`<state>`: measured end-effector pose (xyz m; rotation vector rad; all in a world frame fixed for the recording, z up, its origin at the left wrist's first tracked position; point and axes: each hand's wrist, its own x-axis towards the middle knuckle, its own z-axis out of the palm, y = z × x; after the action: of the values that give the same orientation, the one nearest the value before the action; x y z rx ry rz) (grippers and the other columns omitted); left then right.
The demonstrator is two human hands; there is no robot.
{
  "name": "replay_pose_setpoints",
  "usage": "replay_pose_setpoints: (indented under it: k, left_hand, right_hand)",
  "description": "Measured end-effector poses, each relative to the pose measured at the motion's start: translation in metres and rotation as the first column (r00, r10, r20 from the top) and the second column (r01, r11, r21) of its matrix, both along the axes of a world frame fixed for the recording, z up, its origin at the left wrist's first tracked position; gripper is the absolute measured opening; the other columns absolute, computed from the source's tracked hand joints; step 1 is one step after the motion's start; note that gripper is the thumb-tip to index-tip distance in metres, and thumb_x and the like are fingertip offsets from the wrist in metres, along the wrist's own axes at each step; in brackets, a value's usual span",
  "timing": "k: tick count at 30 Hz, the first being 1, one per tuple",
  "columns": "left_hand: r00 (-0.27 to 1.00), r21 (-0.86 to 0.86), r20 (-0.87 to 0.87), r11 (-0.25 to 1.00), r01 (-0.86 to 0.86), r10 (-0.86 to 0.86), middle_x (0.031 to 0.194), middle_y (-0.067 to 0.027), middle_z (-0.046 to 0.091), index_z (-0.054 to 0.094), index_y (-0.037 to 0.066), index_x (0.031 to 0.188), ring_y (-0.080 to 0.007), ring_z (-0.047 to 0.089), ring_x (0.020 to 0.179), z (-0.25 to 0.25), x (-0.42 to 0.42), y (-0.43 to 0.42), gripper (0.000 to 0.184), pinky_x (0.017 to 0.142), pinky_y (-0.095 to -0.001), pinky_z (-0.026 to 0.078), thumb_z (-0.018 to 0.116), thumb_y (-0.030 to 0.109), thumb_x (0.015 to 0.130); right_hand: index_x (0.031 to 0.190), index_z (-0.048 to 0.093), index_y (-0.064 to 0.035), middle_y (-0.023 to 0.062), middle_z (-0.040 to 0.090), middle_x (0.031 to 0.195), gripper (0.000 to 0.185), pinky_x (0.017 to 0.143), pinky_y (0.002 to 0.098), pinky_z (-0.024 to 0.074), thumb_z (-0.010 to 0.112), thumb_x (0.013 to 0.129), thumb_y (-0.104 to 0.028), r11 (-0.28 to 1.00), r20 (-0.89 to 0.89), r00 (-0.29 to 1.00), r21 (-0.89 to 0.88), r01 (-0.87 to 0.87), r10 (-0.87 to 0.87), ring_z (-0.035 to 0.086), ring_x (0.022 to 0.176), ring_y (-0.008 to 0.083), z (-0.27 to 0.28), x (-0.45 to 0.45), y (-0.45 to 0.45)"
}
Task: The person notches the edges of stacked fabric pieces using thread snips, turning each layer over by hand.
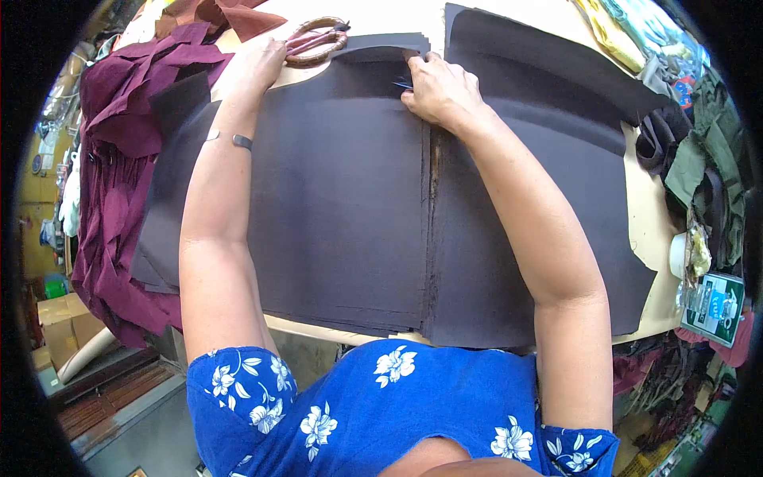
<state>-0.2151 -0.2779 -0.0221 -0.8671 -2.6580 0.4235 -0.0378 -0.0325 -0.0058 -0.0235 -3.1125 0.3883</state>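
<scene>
A stack of dark fabric pieces (pixel 334 183) lies on the table in front of me. At its far right corner my right hand (pixel 443 89) is closed on the edge of the top layer, which curls up there. A thin blue object (pixel 403 85) shows by its fingers; its kind is unclear. My left hand (pixel 261 65) rests at the far left edge of the stack, fingers stretched forward and partly hidden. Just right of it lie scissors with wrapped handles (pixel 318 41); their blades are not visible.
A second dark fabric stack (pixel 532 199) lies to the right, its far edge folded up. Maroon cloth (pixel 119 167) hangs over the left side, with rust-coloured cloth (pixel 230 17) behind. Green cloth (pixel 699 167) and a green box (pixel 715 310) sit at the right edge.
</scene>
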Motion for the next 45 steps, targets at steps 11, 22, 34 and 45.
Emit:
replay_pose_setpoints:
  k: [11, 22, 34, 45]
  left_hand:
    - [0.888, 0.42, -0.027, 0.801, 0.426, -0.459, 0.11, -0.011, 0.055, 0.056, 0.008, 0.108, -0.0275, 0.053, 0.103, -0.011, 0.071, 0.051, 0.028, 0.087, -0.038, 0.043, 0.047, 0.007, 0.081]
    - [0.999, 0.054, -0.049, 0.998, 0.024, -0.021, 0.104, -0.0192, 0.058, 0.043, 0.009, 0.123, -0.0313, 0.057, 0.098, -0.009, 0.013, 0.014, 0.038, 0.082, -0.041, 0.046, 0.039, 0.007, 0.085]
    - [0.992, 0.156, 0.101, 0.986, 0.054, -0.07, 0.1, -0.0249, 0.057, 0.044, 0.003, 0.116, -0.0356, 0.056, 0.097, -0.005, -0.009, 0.01, 0.037, 0.082, -0.0438, 0.044, 0.041, 0.0, 0.08]
    - [0.988, 0.413, 0.067, 0.905, 0.102, -0.142, 0.104, -0.0177, 0.057, 0.043, 0.013, 0.122, -0.0339, 0.056, 0.096, 0.007, 0.014, 0.004, 0.05, 0.082, -0.0431, 0.045, 0.053, 0.001, 0.074]
  right_hand:
    - [0.128, 0.041, -0.0095, 0.0178, 0.048, 0.12, 0.057, 0.091, 0.0457, 0.0412, 0.053, 0.076, -0.029, 0.998, 0.141, 0.99, 0.053, 0.021, -0.029, 0.051, 0.109, 0.0342, 0.007, -0.015, -0.001]
    - [0.131, 0.042, -0.0216, 0.0154, 0.055, 0.103, 0.045, 0.076, 0.0406, 0.0512, 0.039, 0.087, -0.014, 0.955, 0.042, 0.999, 0.293, -0.031, 0.02, 0.06, 0.093, 0.0277, -0.005, -0.025, -0.011]
    - [0.129, 0.043, -0.0259, 0.01, 0.059, 0.086, 0.039, 0.068, 0.0368, 0.0529, 0.035, 0.093, -0.015, 0.926, 0.0, 0.997, 0.372, -0.068, 0.073, 0.063, 0.082, 0.0236, -0.014, -0.033, -0.014]
    - [0.135, 0.034, -0.032, 0.0051, 0.063, 0.094, 0.066, 0.07, 0.0326, 0.0526, 0.057, 0.078, -0.008, 0.853, 0.12, 0.986, 0.497, -0.161, 0.116, 0.063, 0.083, 0.0189, -0.002, -0.045, -0.023]
